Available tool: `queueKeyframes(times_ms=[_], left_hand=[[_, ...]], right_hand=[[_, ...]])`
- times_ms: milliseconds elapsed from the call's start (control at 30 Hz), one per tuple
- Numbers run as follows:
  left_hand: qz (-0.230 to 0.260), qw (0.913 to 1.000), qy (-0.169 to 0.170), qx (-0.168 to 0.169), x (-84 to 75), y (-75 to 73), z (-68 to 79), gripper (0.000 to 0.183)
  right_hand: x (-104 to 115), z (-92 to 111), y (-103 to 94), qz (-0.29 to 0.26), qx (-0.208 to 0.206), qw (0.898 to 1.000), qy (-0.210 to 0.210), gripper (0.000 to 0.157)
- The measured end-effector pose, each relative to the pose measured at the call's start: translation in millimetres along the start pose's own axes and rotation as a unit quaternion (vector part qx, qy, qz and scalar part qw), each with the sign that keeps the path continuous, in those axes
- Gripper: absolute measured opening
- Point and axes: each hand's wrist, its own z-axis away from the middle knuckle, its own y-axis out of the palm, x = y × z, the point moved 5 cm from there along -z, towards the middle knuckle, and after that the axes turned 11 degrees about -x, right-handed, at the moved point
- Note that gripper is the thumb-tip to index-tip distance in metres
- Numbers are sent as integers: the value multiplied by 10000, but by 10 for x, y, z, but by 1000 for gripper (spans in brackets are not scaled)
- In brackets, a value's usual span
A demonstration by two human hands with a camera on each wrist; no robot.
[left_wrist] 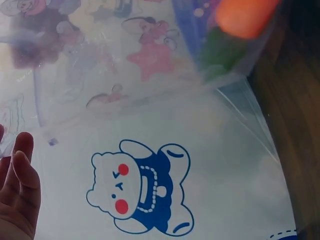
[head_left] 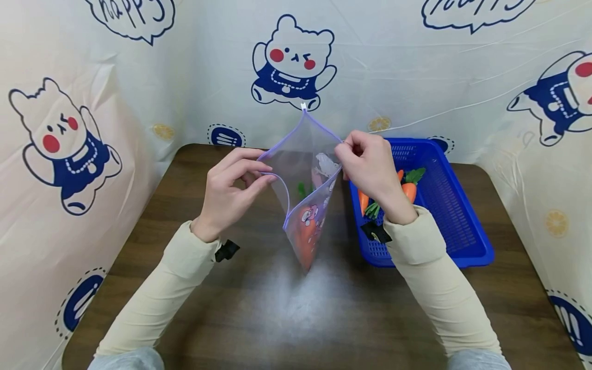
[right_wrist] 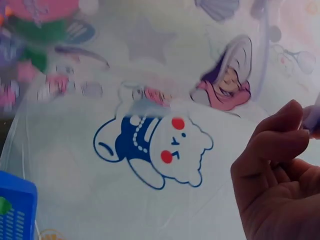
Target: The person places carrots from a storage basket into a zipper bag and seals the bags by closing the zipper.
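A clear zipper bag [head_left: 289, 149] with a purple rim and cartoon prints hangs above the table, its mouth spread wide. My left hand [head_left: 233, 187] pinches the left side of the rim between thumb and fingers. On the opposite side, my right hand [head_left: 370, 167] grips the rim with curled fingers. Inside the bag's lower part lies an orange carrot [head_left: 305, 239], blurred through the plastic, with green above it. The left wrist view shows the carrot's orange part [left_wrist: 247, 17] through the printed film. In the right wrist view my hand [right_wrist: 280, 185] holds the bag's edge.
Right of the bag, a blue plastic basket [head_left: 474, 239] stands on the brown wooden table [head_left: 259, 318]. Several orange carrots [head_left: 409, 191] with green tops lie in it, partly behind my right forearm. A white printed cloth [head_left: 379, 61] surrounds the table at the back and sides.
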Motion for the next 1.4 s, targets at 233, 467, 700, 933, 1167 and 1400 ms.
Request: queueKeyframes(times_ms=[233,467,700,933,1167,1400], left_hand=[[-193,9998,59,20,66,-67,6,17],[-387,9987,166,287,103,-99,40,16],[-342,9984,-104,442,129,-82,51,18],[-547,9952,-419,691,203,-68,70,16],[-531,9924,-653,897,286,-31,109,18],[-187,9919,-789,977,294,56,129,15]], right_hand=[[-265,-56,-64,516,77,9975,474,27],[-412,-81,-70,605,186,9964,571,26],[-464,-88,-40,629,477,9959,440,30],[-571,-81,-46,792,772,9923,560,32],[-675,-61,-38,822,1102,9887,594,34],[-755,-60,-44,837,1232,9860,748,35]])
